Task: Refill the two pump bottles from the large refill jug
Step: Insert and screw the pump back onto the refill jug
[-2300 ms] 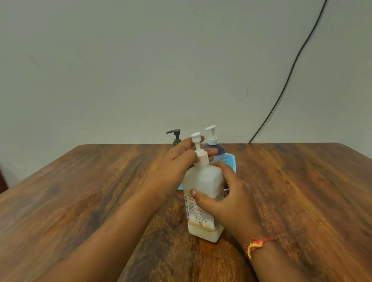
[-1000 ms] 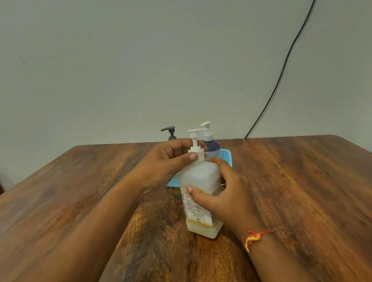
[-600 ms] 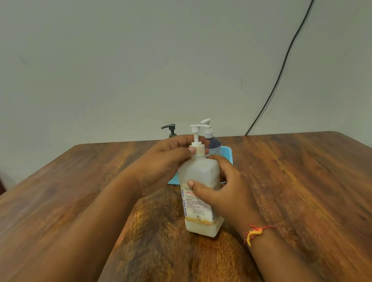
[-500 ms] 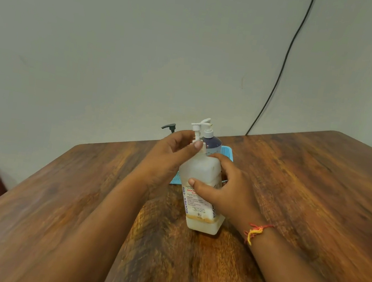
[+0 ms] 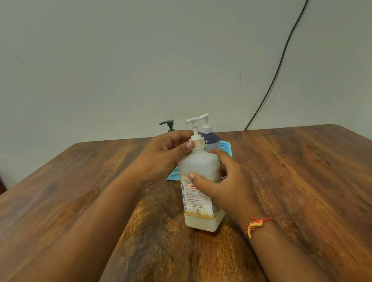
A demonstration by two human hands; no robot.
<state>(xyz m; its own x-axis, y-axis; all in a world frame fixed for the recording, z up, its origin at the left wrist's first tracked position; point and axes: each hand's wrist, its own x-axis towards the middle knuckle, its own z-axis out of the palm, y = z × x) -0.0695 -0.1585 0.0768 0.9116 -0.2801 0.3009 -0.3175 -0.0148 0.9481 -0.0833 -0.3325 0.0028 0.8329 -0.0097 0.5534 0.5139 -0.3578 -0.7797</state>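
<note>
A person at a wooden surface (image 5: 318,184) works on a white pump bottle (image 5: 201,174), which stands on its base in front of them and just this side of a blue tray (image 5: 225,145). Only a thin pale layer of liquid shows at the bottom of the bottle. The left hand (image 5: 161,154) comes in from the side, and its thumb and fingers (image 5: 189,145) pinch the collar (image 5: 197,142) below the white spout. The right hand (image 5: 228,188), with a red-and-yellow thread (image 5: 255,225) at the wrist, wraps the bottle's body. Its thumb lies across the front just above the label and its fingers curl round the far side. Both forearms reach forward low over the wood. The step appears to be unscrewing the pump so the bottle can be filled. It likely goes best if the right hand holds the body firm against the surface while only the collar turns. The bottle should stay upright, and the pump tube should then come straight up and out so what clings to it does not drip. Behind, on the tray, stands a dark bottle (image 5: 209,138) with a white pump, probably the second to be filled. A dark pump head (image 5: 168,123) shows past the left hand. No large jug is in view, and a black cable (image 5: 281,58) runs down the wall.
</note>
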